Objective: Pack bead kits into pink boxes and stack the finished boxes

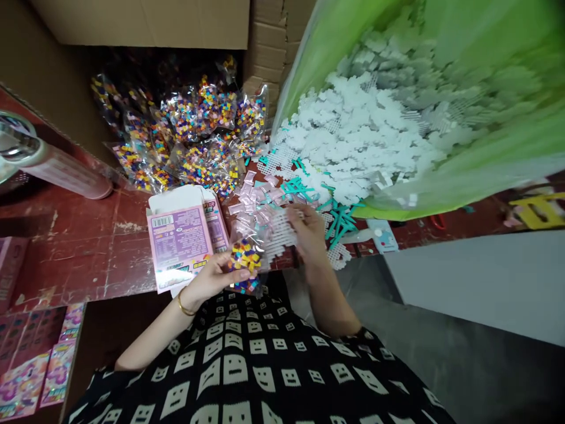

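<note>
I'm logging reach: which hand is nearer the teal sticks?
Right: the right hand is beside the teal sticks; the left hand is farther left, holding a clear bag.

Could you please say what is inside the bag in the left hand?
Small yellow, orange, purple and blue pieces show through the clear bag; the left hand covers some.

Left fingers [238, 276] hold a bag of colourful pieces [245, 257]; right fingers [298, 219] hold white mesh [279, 233].
</note>
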